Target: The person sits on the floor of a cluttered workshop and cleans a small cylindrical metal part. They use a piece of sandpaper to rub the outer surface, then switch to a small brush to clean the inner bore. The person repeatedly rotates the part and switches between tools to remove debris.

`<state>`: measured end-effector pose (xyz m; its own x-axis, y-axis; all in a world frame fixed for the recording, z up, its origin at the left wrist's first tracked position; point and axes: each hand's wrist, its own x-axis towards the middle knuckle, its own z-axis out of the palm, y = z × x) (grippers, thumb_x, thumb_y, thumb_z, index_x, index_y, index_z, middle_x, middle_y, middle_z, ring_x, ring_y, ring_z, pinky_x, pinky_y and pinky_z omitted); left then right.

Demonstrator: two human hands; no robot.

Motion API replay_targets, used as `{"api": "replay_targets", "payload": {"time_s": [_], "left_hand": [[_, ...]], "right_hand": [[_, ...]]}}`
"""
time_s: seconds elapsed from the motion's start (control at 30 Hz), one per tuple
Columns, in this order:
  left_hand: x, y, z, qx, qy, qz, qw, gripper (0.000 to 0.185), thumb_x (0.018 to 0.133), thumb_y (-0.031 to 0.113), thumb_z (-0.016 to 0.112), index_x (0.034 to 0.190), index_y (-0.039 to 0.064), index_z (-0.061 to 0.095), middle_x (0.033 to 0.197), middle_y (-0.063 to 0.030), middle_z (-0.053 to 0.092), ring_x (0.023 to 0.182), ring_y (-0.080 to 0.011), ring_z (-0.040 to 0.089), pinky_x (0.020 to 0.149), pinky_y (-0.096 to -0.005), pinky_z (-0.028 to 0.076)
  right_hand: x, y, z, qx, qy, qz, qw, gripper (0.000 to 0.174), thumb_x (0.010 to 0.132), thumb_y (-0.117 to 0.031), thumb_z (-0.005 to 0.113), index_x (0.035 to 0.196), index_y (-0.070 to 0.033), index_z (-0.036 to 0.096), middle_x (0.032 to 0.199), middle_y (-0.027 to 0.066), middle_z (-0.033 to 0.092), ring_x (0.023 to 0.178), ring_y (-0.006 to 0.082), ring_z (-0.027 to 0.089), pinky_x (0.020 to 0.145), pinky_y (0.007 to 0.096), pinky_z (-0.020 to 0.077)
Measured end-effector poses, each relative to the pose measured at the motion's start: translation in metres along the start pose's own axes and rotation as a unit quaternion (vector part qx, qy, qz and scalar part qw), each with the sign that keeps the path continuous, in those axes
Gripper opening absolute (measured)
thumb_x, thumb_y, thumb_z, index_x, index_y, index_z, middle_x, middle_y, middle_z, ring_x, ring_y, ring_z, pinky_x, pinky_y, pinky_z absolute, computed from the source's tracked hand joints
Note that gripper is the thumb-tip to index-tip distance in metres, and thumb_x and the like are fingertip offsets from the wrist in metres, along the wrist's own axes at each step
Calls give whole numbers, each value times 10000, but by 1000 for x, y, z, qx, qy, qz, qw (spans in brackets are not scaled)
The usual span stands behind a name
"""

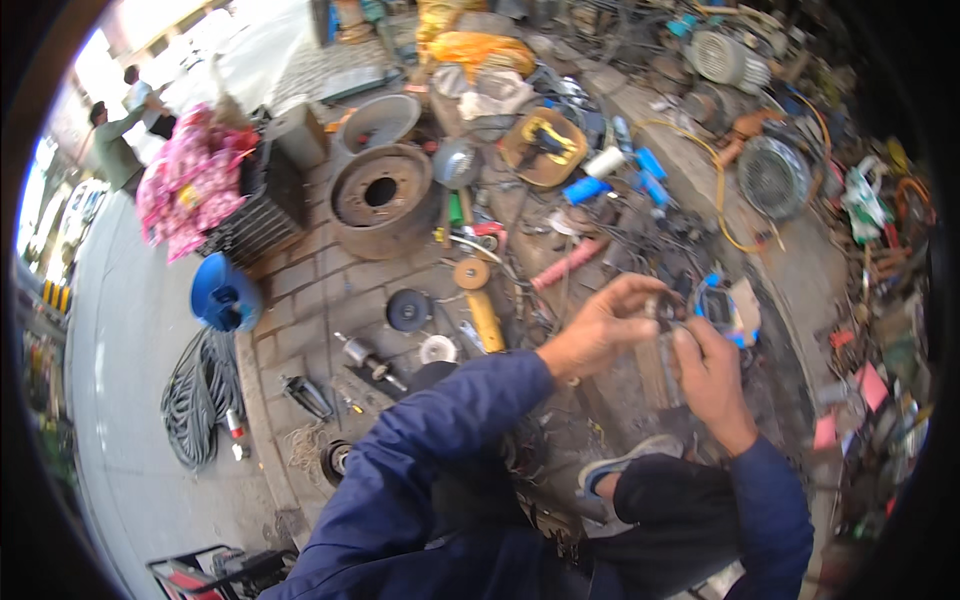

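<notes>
My left hand and my right hand meet in front of me, both closed on a small dark metal part. Blur and fingers hide most of the part, so its exact kind is unclear. Below the hands a narrow wooden block stands on the ground. Just beyond my right hand lies a torn blue-edged package. An angle grinder with a yellow body rests left of my left hand. Near it lie a dark grinding disc, a pale round disc and a motor armature.
A rusty wheel rim, a black crate with pink bags and a blue bucket stand ahead and left. Coiled cable lies at the kerb. Electric motors and scrap crowd the right. Two people are on the street.
</notes>
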<state>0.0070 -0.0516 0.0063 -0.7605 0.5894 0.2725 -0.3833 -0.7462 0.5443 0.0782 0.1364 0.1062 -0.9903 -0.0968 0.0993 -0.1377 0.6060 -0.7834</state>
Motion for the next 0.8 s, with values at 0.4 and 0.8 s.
{"api": "replay_targets", "payload": {"time_s": [0.4, 0.8], "left_hand": [[2, 12, 18, 37, 24, -41, 998, 595, 942, 80, 827, 1465, 114, 545, 1525, -134, 612, 1406, -257, 601, 1239, -486, 464], [1, 7, 11, 45, 17, -43, 998, 565, 935, 56, 828, 1430, 152, 573, 1529, -132, 614, 1426, -264, 586, 1233, -485, 472]], "right_hand": [[2, 4, -17, -99, 2, -64, 993, 243, 1133, -252, 534, 1034, -32, 565, 826, 256, 671, 784, 497, 672, 654, 564, 486], [-3, 3, -4, -109, 25, -95, 989, 235, 1122, -237, 550, 1034, -20, 568, 822, 267, 683, 763, 505, 676, 640, 585, 507]]}}
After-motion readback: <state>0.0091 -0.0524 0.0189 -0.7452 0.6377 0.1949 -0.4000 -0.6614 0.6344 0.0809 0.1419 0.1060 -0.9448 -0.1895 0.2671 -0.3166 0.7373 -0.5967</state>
